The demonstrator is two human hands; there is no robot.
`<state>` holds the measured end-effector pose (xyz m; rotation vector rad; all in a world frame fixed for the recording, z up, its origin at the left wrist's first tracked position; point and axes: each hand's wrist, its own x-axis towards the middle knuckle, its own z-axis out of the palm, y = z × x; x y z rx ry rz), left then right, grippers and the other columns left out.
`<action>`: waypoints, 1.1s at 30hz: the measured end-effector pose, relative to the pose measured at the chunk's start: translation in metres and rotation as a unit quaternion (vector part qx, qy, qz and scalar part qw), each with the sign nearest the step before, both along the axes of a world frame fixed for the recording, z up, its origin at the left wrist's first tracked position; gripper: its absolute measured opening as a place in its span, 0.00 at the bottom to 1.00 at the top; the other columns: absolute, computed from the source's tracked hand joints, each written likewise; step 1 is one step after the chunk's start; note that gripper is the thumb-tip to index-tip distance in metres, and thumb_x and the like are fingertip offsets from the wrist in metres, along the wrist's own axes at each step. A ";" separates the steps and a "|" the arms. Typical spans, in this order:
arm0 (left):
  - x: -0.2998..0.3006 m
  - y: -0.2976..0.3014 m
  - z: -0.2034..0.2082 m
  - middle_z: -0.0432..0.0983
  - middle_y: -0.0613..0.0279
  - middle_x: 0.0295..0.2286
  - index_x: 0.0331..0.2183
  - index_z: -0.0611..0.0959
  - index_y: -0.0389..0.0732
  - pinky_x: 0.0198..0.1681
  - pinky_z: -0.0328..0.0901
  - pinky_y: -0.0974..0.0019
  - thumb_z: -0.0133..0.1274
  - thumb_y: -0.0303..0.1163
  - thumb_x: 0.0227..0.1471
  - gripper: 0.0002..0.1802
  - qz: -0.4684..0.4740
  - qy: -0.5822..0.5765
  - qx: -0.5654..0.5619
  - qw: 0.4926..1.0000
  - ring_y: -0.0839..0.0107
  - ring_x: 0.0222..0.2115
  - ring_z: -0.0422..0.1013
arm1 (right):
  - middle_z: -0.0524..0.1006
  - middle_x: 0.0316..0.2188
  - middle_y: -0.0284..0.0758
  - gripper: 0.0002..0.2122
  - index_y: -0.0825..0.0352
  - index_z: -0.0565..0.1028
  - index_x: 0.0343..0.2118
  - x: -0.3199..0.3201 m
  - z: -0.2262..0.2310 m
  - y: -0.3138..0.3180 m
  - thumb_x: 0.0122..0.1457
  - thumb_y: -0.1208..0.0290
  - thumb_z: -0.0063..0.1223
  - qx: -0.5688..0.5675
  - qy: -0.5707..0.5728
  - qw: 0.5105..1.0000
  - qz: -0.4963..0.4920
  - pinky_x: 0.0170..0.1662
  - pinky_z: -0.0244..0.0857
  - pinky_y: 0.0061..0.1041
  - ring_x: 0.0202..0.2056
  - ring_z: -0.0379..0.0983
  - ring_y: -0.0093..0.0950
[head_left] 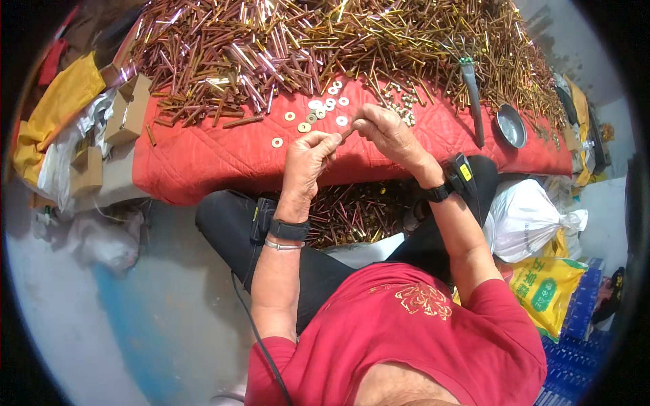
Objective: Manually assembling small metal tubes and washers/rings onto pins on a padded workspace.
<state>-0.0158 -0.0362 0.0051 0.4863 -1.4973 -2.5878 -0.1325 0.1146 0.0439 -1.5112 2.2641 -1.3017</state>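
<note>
Beside the rod pile (325, 40), a metal bowl (511, 126); contents cannot be told.

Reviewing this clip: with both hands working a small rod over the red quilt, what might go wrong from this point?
1. The thin rod is pinched only at fingertips between the left hand and right hand; it might slip into the pile of rods in the lap.
2. Loose washers lie scattered on the red quilt near the wrists; a sweep may knock them off its edge.
3. The big heap of rods could slide onto the washers.
</note>
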 end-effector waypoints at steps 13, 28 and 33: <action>0.003 -0.007 0.001 0.69 0.70 0.15 0.31 0.79 0.35 0.09 0.44 0.83 0.51 0.33 0.54 0.10 -0.055 -0.009 0.074 0.996 0.89 0.08 0.52 | 0.69 0.23 0.32 0.02 0.69 0.70 0.32 0.010 0.009 0.002 0.57 0.78 0.46 0.021 -0.062 0.998 0.002 0.30 0.63 0.20 0.26 0.67 0.20; -0.004 -0.003 -0.002 0.63 0.73 0.13 0.31 0.76 0.35 0.07 0.45 0.83 0.47 0.37 0.57 0.14 -0.108 0.010 0.063 0.992 0.88 0.07 0.50 | 0.72 0.23 0.34 0.06 0.71 0.72 0.34 0.009 0.019 0.008 0.53 0.84 0.47 0.025 -0.023 0.999 0.011 0.28 0.66 0.20 0.24 0.70 0.22; -0.001 -0.007 0.000 0.63 0.74 0.15 0.27 0.78 0.37 0.09 0.42 0.83 0.50 0.38 0.55 0.14 -0.231 0.014 0.243 0.942 0.89 0.09 0.50 | 0.74 0.24 0.37 0.06 0.68 0.72 0.33 0.010 0.030 0.015 0.51 0.82 0.51 -0.038 0.069 0.995 0.055 0.25 0.68 0.25 0.23 0.74 0.27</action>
